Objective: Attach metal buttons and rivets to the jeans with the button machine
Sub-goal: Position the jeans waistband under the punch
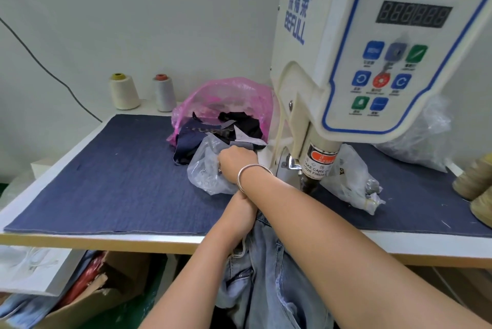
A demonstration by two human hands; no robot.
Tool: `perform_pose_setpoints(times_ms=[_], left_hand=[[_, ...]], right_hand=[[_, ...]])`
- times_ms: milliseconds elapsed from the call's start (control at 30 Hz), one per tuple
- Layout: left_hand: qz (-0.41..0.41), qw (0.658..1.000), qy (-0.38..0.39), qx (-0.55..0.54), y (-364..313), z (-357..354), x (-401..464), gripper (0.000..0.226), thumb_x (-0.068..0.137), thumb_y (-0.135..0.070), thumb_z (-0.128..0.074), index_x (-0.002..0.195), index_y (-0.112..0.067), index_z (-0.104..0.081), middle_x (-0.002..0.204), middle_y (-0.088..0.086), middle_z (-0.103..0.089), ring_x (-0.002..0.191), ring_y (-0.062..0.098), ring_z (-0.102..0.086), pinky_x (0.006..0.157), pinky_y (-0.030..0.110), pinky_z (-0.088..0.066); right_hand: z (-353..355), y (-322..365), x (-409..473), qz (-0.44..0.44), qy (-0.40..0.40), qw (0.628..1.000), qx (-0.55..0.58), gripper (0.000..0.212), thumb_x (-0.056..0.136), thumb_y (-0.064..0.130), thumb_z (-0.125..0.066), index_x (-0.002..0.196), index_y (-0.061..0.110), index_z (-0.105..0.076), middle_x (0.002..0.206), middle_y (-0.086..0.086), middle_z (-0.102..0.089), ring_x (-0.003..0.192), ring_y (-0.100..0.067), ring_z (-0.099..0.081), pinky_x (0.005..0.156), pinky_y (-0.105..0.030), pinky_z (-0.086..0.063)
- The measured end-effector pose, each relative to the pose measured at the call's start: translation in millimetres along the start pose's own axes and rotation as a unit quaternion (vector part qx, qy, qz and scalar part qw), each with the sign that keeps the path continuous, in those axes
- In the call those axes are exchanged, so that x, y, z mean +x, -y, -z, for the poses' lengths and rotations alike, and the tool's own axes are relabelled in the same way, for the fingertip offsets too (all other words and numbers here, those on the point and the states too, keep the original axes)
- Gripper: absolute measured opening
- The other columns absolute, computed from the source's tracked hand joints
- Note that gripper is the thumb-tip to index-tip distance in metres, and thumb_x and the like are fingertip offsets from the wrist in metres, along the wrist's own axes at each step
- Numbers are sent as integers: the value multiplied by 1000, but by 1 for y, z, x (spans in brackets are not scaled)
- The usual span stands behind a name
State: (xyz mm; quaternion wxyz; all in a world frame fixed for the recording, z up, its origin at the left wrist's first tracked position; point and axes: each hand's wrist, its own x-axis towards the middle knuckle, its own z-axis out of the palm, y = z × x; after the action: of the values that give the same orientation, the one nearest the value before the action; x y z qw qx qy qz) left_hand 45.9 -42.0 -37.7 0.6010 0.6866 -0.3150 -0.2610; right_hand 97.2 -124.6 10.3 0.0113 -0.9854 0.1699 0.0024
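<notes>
My right hand (232, 162), with a silver bangle on the wrist, reaches left across the table into a clear plastic bag (205, 177) of metal buttons. Its fingers are curled down inside the bag, and a small metal glint shows at the fingertips. My left forearm runs under the right one. My left hand (241, 199) is mostly hidden beneath it, at the table edge where the light blue jeans (269, 270) hang down. The button machine (359, 57) stands just right of my hands, its punch head (316, 166) above the jeans' top edge.
A pink bag (229, 97) of dark fabric scraps lies behind the clear one. Two thread cones (123, 92) stand at the back left. Another clear bag (351, 179) of metal parts lies right of the punch. A denim mat (106, 169) covers the table, and a cardboard box (87, 299) sits below.
</notes>
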Motion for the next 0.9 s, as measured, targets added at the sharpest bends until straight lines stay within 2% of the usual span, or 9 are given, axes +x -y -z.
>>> perform_pose_setpoints(times_ms=[133, 333, 500, 567, 633, 700, 767, 800, 900], left_hand=[[3, 999, -6, 50, 8, 1, 8, 45, 98, 8, -36, 75, -29, -44, 75, -10, -47, 69, -1, -40, 56, -3, -37], [7, 996, 16, 86, 8, 3, 7, 44, 98, 9, -36, 75, -28, -44, 76, -11, -48, 70, -2, -43, 59, -3, -38], [-9, 999, 20, -33, 3, 1, -1, 23, 82, -18, -45, 89, -28, -65, 78, -18, -72, 74, -13, -63, 62, 6, -46], [-10, 999, 28, -41, 3, 1, -1, 23, 76, -22, -47, 83, -27, -69, 80, -19, -73, 75, -10, -65, 64, 8, -47], [-19, 999, 29, -26, 2, 2, -1, 17, 75, -23, -48, 76, -23, -65, 70, -14, -70, 67, -5, -60, 62, 10, -44], [-17, 1000, 12, -5, 1, 1, -1, 14, 81, -20, -45, 70, -21, -55, 63, -10, -59, 64, 2, -49, 61, 17, -40], [-31, 999, -1, 19, -1, -2, -4, 19, 85, -16, -41, 69, -22, -50, 58, -12, -56, 59, -5, -49, 58, 11, -40], [-43, 999, -6, 32, 0, -4, -6, 22, 87, -13, -42, 70, -24, -49, 58, -13, -55, 58, -11, -50, 55, 7, -40], [-25, 998, 13, 52, -2, -3, -9, 35, 94, -8, -50, 66, -27, -55, 65, -13, -53, 57, -7, -50, 57, 9, -40]], right_hand=[[-1, 4, 6, 31, -19, 998, -58, 24, 89, 4, -52, 110, 8, -63, 109, -10, -65, 101, -29, -62, 66, -30, -39], [0, 7, 6, 55, -36, 996, -66, 24, 90, 5, -51, 110, 7, -64, 111, -11, -65, 102, -30, -63, 66, -30, -39], [11, 1, -8, -4, -67, 987, 144, 15, 84, 9, -52, 75, 6, -64, 85, -16, -66, 78, -37, -59, 58, -37, -44], [18, 0, -20, -32, -91, 958, 270, 16, 81, 8, -56, 81, -1, -68, 89, -19, -69, 84, -38, -62, 70, -44, -53], [26, 1, -39, -57, -109, 909, 398, 12, 81, 7, -60, 86, 1, -69, 91, -12, -72, 85, -28, -66, 81, -39, -54], [33, 4, -66, -66, -120, 834, 534, 5, 82, 5, -63, 86, 8, -66, 85, -6, -70, 76, -16, -68, 74, -26, -56], [37, 7, -100, -61, -117, 736, 664, 11, 82, 2, -67, 81, 12, -61, 76, -3, -69, 64, -8, -67, 60, -16, -54], [37, 7, -119, -58, -118, 706, 696, 15, 81, 2, -69, 79, 14, -60, 73, -2, -70, 63, -8, -67, 59, -16, -53], [26, -7, -172, -52, -127, 687, 714, 20, 79, 4, -73, 74, 19, -61, 70, -5, -72, 68, -13, -70, 62, -22, -55]])
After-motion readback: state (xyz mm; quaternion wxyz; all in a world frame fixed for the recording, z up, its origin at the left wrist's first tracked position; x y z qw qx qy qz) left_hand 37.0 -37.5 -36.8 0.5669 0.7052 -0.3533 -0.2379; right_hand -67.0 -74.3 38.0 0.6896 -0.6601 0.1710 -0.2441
